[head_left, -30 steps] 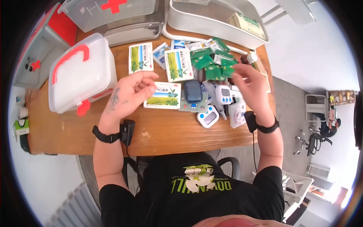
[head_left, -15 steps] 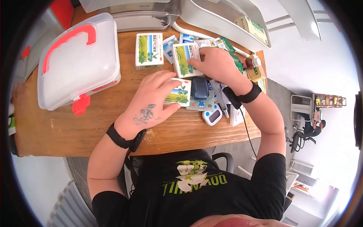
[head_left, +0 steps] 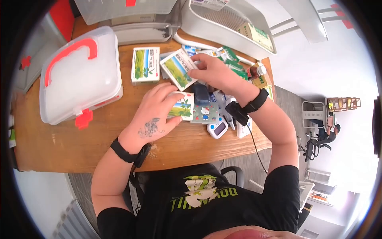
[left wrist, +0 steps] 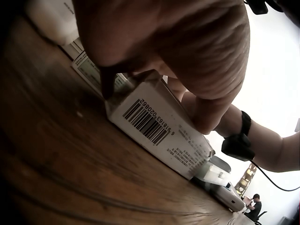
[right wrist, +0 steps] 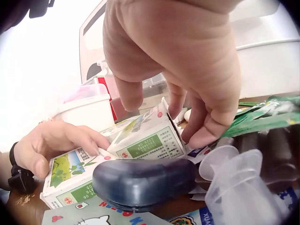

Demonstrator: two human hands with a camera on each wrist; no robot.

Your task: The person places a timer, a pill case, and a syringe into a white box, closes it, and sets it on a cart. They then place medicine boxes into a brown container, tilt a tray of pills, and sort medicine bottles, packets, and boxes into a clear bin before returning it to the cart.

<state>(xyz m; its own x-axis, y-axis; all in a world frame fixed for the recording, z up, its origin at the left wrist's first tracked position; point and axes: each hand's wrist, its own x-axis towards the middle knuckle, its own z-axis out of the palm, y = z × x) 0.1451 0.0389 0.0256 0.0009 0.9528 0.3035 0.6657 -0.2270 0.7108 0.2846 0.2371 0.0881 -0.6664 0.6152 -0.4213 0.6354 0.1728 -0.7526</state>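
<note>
My left hand [head_left: 153,109] lies over the left part of the front medicine box [head_left: 185,107], a white carton with a green landscape print. Its thumb and fingers grip that carton along its sides, with the barcode face [left wrist: 150,126] toward the left wrist camera. With thumb and fingers my right hand [head_left: 219,75] pinches the right end of a second, matching medicine box [head_left: 177,71]. That one is tilted and turned askew, just behind the front carton. A third matching box [head_left: 145,63] sits behind my left hand. Beside the front carton is a dark blue case [right wrist: 145,183].
A clear box with a red handle [head_left: 79,75] stands at the left. Green packets [head_left: 234,67] and a brown bottle with a white cap [head_left: 258,70] lie right of my right hand. A white digital device [head_left: 217,129] sits nearer me; a white basket [head_left: 223,36] stands behind.
Both hands have come down from above the table onto two medicine boxes. My right hand has since shifted the second box leftward and turned it askew.
</note>
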